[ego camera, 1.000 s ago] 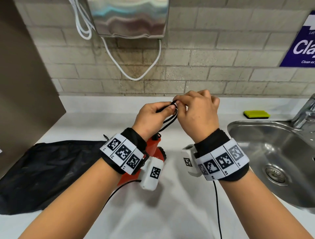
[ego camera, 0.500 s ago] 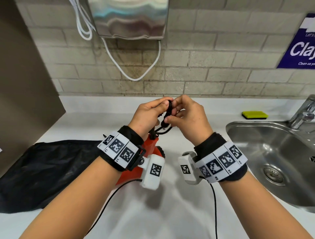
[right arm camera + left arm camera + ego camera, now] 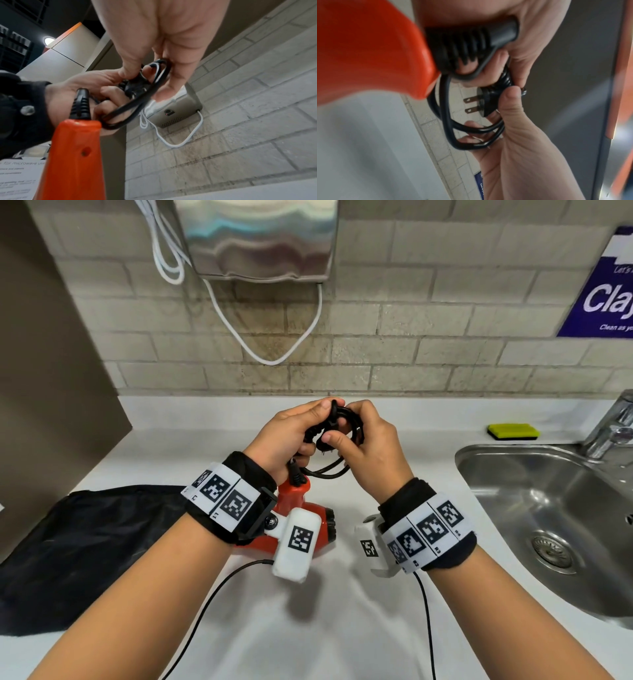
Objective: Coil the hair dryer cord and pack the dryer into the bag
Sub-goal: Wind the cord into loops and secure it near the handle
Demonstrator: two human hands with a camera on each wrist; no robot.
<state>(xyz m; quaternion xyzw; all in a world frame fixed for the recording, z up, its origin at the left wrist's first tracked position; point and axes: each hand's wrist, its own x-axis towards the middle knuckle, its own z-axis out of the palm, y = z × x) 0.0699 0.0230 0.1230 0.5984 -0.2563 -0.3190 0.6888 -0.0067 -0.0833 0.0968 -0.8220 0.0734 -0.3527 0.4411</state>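
Note:
The red hair dryer stands on the white counter with its handle pointing up, partly hidden behind my left wrist. Its black cord is looped into a small coil held above the handle. My left hand grips the coil near the ribbed strain relief. My right hand pinches the coil and the two-pin plug between thumb and fingers. The black bag lies flat on the counter at the left.
A steel sink with a tap is at the right, and a yellow-green sponge lies behind it. A metal wall unit with a white cable hangs above. A brown panel bounds the left.
Both hands have kept working the cord together; the coil has more loops now and the plug end is tucked in at my right thumb. The dryer stays in place.

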